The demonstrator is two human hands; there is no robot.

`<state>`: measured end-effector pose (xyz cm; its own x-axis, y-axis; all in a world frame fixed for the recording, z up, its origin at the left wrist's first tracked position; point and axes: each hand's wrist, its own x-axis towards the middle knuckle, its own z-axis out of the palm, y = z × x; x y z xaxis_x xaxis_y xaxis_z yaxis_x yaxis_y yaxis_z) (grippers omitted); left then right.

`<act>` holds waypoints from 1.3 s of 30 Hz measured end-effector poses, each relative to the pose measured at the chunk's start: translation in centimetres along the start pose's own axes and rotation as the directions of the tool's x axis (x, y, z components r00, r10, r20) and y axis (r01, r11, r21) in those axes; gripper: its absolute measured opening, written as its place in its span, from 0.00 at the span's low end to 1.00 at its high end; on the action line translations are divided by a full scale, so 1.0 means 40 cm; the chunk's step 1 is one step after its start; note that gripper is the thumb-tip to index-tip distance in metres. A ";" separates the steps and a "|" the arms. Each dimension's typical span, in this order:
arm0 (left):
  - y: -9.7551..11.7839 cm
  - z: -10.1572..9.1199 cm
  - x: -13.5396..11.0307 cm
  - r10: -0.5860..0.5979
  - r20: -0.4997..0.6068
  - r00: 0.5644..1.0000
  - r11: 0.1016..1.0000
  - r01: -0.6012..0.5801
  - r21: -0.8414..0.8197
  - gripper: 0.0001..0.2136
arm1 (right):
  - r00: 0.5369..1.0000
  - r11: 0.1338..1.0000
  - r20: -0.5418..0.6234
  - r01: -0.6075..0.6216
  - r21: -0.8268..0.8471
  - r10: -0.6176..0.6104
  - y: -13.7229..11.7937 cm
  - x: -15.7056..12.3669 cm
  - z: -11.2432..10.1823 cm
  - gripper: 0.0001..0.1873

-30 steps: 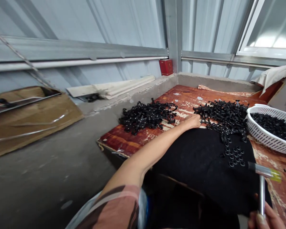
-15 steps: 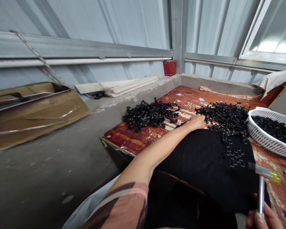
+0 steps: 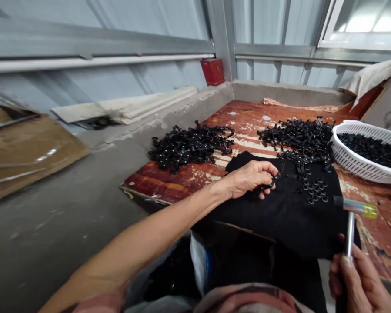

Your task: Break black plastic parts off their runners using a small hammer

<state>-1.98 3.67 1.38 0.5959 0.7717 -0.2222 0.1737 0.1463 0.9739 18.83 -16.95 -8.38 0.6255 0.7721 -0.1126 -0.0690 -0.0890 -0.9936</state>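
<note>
My left hand [image 3: 252, 179] is closed on small black parts [image 3: 263, 188] above a black cloth [image 3: 276, 221] spread over the front of the table. The fingers partly hide what they hold. In my right hand [image 3: 361, 278], at the lower right, is a hammer [image 3: 351, 230] with a metal shaft, its head dark at one end and clear yellow at the other. Between the hands, several black rings [image 3: 316, 190] lie on the cloth. Behind them spreads a pile of black parts with round ends [image 3: 302, 137].
Another black pile [image 3: 188, 145] sits on the left of the worn red table [image 3: 195, 184]. A white plastic basket [image 3: 352, 152] of black pieces stands at the right. A low concrete ledge [image 3: 117, 145] runs along the left, with a cardboard box [image 3: 35, 152] beyond it.
My left hand has drawn back from the far pile toward me, now with black parts in it. My right hand keeps its hold on the hammer. The view has shifted slightly.
</note>
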 end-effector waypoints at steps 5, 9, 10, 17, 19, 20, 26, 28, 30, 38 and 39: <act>-0.032 0.083 -0.070 -0.092 0.094 0.991 0.991 0.100 -0.088 0.09 | 0.995 0.997 0.082 -0.052 -0.056 0.056 -0.053 -0.002 -0.006 0.24; -0.039 0.140 -0.097 -0.142 0.180 0.973 0.987 0.153 -0.049 0.07 | 0.982 0.999 0.186 -0.014 -0.043 0.022 -0.103 -0.007 0.037 0.19; -0.043 0.151 -0.102 -0.145 0.209 0.967 0.987 0.156 -0.037 0.06 | 0.977 0.999 0.214 -0.001 -0.045 0.011 -0.111 -0.007 0.048 0.19; -0.056 0.146 -0.124 -0.060 0.390 0.919 0.984 -0.010 0.175 0.06 | 0.954 0.992 0.286 -0.111 0.065 0.089 -0.115 -0.010 0.062 0.19; -0.045 0.130 -0.110 -0.078 0.456 0.887 0.971 -0.037 0.237 0.07 | 0.956 0.985 0.276 -0.131 0.110 0.096 -0.107 -0.015 0.053 0.19; -0.039 0.123 -0.096 -0.069 0.435 0.898 0.954 -0.068 0.293 0.08 | 0.960 0.983 0.263 -0.135 0.128 0.097 -0.104 -0.019 0.049 0.18; -0.027 0.107 0.052 0.392 0.164 0.905 0.528 -0.368 0.766 0.12 | 0.971 0.964 0.151 -0.207 0.167 0.183 -0.107 -0.050 0.048 0.20; -0.031 0.108 0.097 0.408 0.237 0.882 0.409 -0.409 0.816 0.13 | 0.969 0.955 0.127 -0.234 0.184 0.213 -0.111 -0.057 0.047 0.21; -0.031 0.109 0.126 0.382 0.282 0.880 0.330 -0.415 0.848 0.11 | 0.968 0.950 0.113 -0.242 0.197 0.224 -0.107 -0.058 0.040 0.21; 0.024 0.113 0.104 0.035 0.238 0.971 0.519 -0.221 0.826 0.07 | 0.961 0.948 0.164 -0.253 0.195 0.223 -0.058 -0.038 -0.010 0.23; 0.030 0.114 0.093 -0.023 0.239 0.971 0.537 -0.190 0.822 0.06 | 0.960 0.945 0.158 -0.260 0.199 0.231 -0.057 -0.039 -0.011 0.23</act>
<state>4.02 3.90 1.49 0.7617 0.5981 -0.2492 0.6248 -0.5764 0.5266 18.36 -18.21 -5.94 0.4616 0.8203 -0.3376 -0.3825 -0.1593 -0.9101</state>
